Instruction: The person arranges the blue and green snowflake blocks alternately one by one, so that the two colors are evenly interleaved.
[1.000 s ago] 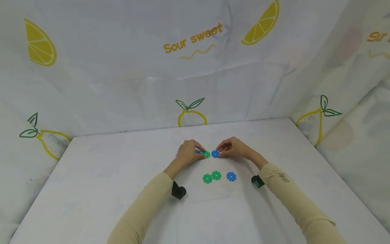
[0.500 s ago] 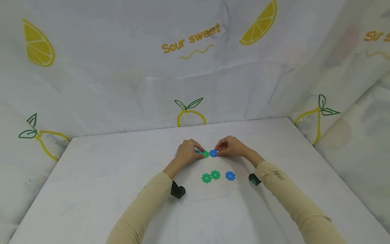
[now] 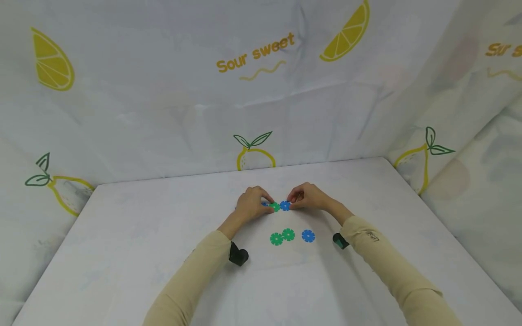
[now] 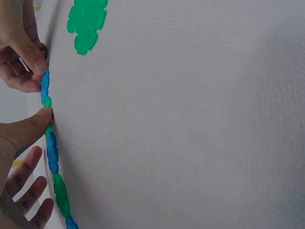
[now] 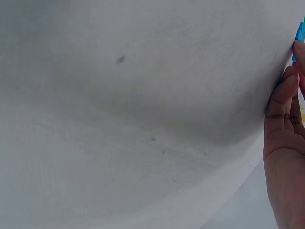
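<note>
In the head view my left hand [image 3: 249,203] pinches a green snowflake disc [image 3: 275,207] between thumb and finger. From the right, my right hand [image 3: 313,198] pinches a blue snowflake disc [image 3: 284,206], whose edge meets the green one. The left wrist view shows a row of joined discs, with a blue disc [image 4: 52,155] and a green disc [image 4: 61,195] below my left thumb and another blue one at the bottom edge. My left hand hides most of this row from the head camera. Only part of the blue disc appears in the right wrist view, by my right fingertips [image 5: 299,50].
Nearer me on the white table [image 3: 122,253] lie two touching green discs [image 3: 282,237] and a single blue disc [image 3: 308,236]. A lemon-printed cloth [image 3: 163,113] stands behind the table and at its sides.
My right hand has moved a little left with the blue disc, closing the gap to the green disc. My left hand has stayed nearly still.
</note>
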{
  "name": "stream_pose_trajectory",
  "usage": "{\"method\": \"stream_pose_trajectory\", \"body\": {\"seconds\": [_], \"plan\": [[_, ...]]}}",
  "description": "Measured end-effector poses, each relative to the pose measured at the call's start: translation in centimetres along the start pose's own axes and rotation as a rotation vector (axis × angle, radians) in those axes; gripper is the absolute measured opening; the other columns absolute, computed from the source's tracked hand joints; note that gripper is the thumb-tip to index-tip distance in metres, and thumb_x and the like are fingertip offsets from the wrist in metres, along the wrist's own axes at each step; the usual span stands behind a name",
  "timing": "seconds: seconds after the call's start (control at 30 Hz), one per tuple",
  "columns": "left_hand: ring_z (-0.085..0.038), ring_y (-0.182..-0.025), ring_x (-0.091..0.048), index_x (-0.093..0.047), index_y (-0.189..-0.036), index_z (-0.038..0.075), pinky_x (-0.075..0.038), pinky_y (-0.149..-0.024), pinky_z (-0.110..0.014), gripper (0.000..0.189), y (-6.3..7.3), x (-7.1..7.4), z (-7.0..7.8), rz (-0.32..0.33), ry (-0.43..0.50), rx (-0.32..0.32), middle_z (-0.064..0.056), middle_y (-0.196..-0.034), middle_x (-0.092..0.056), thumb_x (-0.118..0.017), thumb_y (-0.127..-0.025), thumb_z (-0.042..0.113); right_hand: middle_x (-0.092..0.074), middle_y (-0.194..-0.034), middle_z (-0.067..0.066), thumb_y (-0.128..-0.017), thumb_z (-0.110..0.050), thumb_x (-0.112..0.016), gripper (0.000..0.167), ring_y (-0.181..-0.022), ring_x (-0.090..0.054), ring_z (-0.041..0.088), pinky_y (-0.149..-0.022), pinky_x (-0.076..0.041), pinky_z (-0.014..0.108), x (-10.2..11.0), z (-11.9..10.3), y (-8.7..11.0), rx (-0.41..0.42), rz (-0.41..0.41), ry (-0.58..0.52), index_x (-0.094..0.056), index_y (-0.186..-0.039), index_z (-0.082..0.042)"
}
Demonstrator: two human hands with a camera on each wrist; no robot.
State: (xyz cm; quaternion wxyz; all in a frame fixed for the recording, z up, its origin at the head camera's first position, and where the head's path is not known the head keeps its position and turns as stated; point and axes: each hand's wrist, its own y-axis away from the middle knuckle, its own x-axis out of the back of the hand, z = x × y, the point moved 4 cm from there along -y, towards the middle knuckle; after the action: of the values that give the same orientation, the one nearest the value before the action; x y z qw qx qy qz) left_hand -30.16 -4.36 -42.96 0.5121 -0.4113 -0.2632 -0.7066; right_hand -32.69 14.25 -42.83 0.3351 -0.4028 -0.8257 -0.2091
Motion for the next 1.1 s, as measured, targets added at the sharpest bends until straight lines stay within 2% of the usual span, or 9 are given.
{"method": "stream_pose_trajectory", "body": {"seconds": [0.23,0.57,0.73,0.9,1.1], "plan": [[-0.022,-0.11,-0.059,-0.077,-0.095,0.011,-0.048,-0.091,-0.04,0.022,-0.23,-0.03,0.11,-0.009,0.01,-0.024,-0.003,-0.109,-0.066,-0.082,-0.077,0.022,-0.064,-0.081,0.003,-0.084,-0.01,-0.074,0.017,-0.075,-0.054,0.014,-0.07,-0.048,0.024,-0.09,0.03,0.09,0.0,0.003,-0.014,-0.069,-0.097,0.0],[-0.021,-0.108,-0.058,-0.076,-0.102,0.013,-0.049,-0.089,-0.039,0.027,-0.57,-0.22,0.09,-0.031,0.015,-0.037,-0.003,-0.114,-0.066,-0.081,-0.078,0.021,-0.063,-0.081,0.003,-0.084,-0.009,-0.074,0.017,-0.074,-0.054,0.014,-0.07,-0.048,0.023,-0.11,0.17,0.01,0.002,0.005,-0.009,-0.069,-0.097,0.0],[-0.019,-0.101,-0.06,-0.076,-0.103,0.013,-0.051,-0.083,-0.037,0.028,-0.58,-0.29,-0.1,-0.032,0.058,-0.034,-0.003,-0.114,-0.066,-0.082,-0.076,0.021,-0.063,-0.08,0.003,-0.083,-0.009,-0.074,0.017,-0.074,-0.054,0.014,-0.07,-0.048,0.024,-0.12,0.28,-0.05,0.009,-0.001,-0.015,-0.069,-0.096,0.0],[-0.019,-0.099,-0.059,-0.075,-0.104,0.013,-0.051,-0.082,-0.036,0.029,-0.62,-0.25,-0.13,-0.03,0.108,-0.047,-0.003,-0.112,-0.066,-0.081,-0.077,0.022,-0.063,-0.08,0.003,-0.083,-0.01,-0.074,0.017,-0.074,-0.054,0.013,-0.07,-0.048,0.024,-0.05,0.28,-0.05,0.024,-0.003,-0.019,-0.069,-0.096,0.0],[-0.02,-0.103,-0.059,-0.075,-0.104,0.012,-0.049,-0.087,-0.036,0.028,-0.81,-0.27,0.49,-0.029,0.112,-0.07,-0.004,-0.111,-0.067,-0.08,-0.078,0.022,-0.066,-0.089,0.008,-0.084,-0.011,-0.074,0.026,-0.08,-0.058,0.015,-0.074,-0.048,0.022,0.27,0.86,0.41,-0.002,0.002,-0.119,-0.068,-0.104,0.003]]}}
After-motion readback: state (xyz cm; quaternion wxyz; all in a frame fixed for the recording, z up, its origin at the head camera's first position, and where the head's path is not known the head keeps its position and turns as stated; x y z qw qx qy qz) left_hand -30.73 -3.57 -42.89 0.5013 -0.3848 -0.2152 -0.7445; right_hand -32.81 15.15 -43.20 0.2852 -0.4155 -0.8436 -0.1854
